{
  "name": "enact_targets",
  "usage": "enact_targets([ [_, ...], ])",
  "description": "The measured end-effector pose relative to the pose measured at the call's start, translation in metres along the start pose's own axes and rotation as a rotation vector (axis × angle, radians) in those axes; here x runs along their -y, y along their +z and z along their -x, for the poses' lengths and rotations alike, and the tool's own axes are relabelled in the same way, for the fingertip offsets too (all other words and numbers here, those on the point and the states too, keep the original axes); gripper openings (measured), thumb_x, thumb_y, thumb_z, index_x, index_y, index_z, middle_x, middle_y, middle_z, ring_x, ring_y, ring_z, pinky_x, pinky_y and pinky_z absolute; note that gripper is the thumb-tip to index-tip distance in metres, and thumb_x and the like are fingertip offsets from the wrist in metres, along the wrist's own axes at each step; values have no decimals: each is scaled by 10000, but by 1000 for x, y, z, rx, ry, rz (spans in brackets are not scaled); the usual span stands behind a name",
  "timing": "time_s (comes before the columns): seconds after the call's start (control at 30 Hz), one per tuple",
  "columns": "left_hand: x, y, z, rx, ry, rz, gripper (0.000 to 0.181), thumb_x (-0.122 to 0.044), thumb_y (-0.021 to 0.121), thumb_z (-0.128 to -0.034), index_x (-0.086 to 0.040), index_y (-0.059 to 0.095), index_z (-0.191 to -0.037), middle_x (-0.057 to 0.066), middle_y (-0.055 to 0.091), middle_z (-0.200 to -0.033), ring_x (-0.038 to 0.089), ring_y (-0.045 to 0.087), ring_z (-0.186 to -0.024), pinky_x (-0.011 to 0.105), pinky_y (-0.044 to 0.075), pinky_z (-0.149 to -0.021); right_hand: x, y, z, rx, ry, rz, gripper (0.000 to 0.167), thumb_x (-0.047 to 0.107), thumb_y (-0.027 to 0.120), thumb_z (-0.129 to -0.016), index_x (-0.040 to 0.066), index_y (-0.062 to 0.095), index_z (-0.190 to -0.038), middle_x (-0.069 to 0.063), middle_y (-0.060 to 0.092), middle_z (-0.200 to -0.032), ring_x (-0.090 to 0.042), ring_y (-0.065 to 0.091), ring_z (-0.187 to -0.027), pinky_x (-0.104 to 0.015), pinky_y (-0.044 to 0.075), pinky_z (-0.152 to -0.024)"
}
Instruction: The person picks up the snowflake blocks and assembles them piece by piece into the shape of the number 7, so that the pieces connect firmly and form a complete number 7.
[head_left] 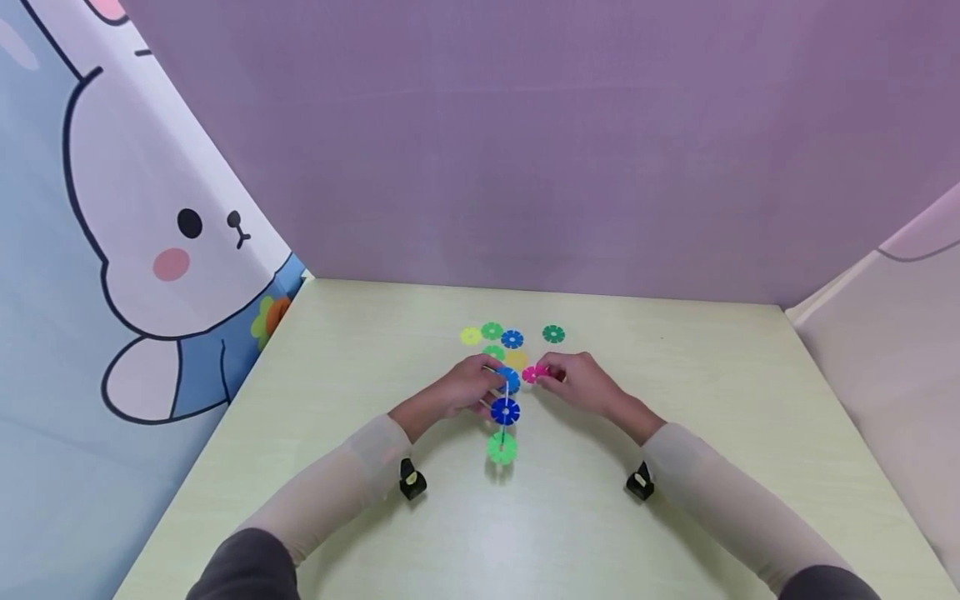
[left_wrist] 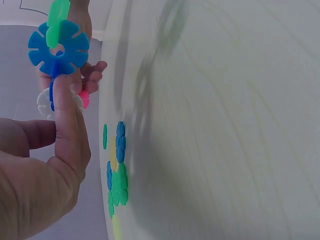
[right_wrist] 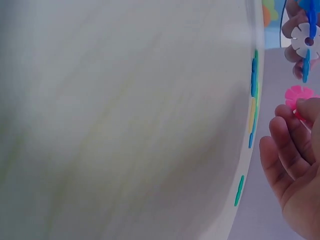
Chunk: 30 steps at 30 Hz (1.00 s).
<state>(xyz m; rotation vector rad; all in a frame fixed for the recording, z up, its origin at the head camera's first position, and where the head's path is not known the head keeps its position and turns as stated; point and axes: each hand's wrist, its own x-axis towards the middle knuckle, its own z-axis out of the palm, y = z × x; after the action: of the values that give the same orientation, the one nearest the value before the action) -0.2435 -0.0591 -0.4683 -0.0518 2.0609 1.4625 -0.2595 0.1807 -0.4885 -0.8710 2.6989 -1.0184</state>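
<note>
My left hand [head_left: 471, 386] pinches a chain of slotted plastic snowflake discs in the air above the table. It includes a light-blue disc [head_left: 510, 381], a dark-blue disc [head_left: 505, 412] and a light-green disc [head_left: 502, 448] toward me. A white disc [right_wrist: 302, 40], seen edge-on in the head view, is also joined in. Just right of the chain, my right hand [head_left: 581, 383] pinches a pink snowflake disc [right_wrist: 298, 94] between thumb and forefinger, its other fingers loosely bent. A small gap separates the pink disc from the chain. Fingers hide part of both.
Loose discs lie flat beyond the hands: yellow [head_left: 470, 336], green [head_left: 492, 331], blue [head_left: 512, 339], orange-yellow [head_left: 517, 359] and, farther right, dark green [head_left: 553, 334]. The pale table [head_left: 720, 375] meets a purple backdrop [head_left: 555, 167] behind and a rabbit-print cloth [head_left: 150, 250] at left.
</note>
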Motion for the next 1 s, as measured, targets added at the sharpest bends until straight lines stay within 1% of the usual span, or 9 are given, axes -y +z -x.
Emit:
enact_targets([
  [0.23, 1, 0, -1, 4, 2, -1, 333, -197, 537, -1055, -64, 510, -1358, 160, 665, -1029, 242, 689, -819, 347, 624, -654, 3, 2, 2, 1, -29, 26, 109, 170, 711, -966, 132, 731, -1066, 40, 708, -843, -67, 601, -744, -200, 545, -679],
  [0.37, 4, 1, -3, 11, 0, 4, 318, -207, 537, -1056, -74, 518, -1344, 156, 664, -1020, 240, 689, -813, 338, 620, -641, 4, 3, 1, 3, -41, 20, 118, 179, 706, -972, 140, 731, -1080, 21, 720, -860, -65, 600, -746, -202, 547, -682],
  [0.53, 4, 2, -4, 20, 2, 23, 285, -208, 540, -1056, -97, 531, -1318, 149, 666, -1004, 234, 688, -795, 340, 620, -624, 5, 5, 1, 0, -61, 20, 111, 186, 702, -974, 139, 731, -1070, 34, 717, -848, -52, 597, -735, -199, 547, -673],
  [0.7, 3, 2, -4, 18, 1, 41, 245, -201, 547, -1053, -129, 553, -1287, 138, 677, -978, 219, 690, -761, 332, 615, -600, 4, 8, 0, -34, -70, 50, 98, 183, 719, -964, 148, 735, -1054, 65, 707, -824, -31, 591, -716, -182, 541, -664],
  [0.9, 2, 2, -5, -13, -7, 82, 228, -177, 565, -1045, -124, 587, -1266, 109, 676, -912, 191, 679, -702, 306, 600, -559, 8, 10, 2, -74, -111, 61, 84, 152, 725, -955, 128, 742, -1033, 33, 729, -840, -35, 564, -684, -185, 524, -631],
  [1.0, 1, 2, -5, -19, -11, 99, 231, -165, 573, -1042, -119, 599, -1266, 101, 673, -878, 184, 674, -680, 301, 596, -549, 8, 10, 1, -84, -115, 63, 77, 138, 730, -949, 127, 746, -1023, 22, 741, -848, -24, 557, -669, -179, 515, -613],
])
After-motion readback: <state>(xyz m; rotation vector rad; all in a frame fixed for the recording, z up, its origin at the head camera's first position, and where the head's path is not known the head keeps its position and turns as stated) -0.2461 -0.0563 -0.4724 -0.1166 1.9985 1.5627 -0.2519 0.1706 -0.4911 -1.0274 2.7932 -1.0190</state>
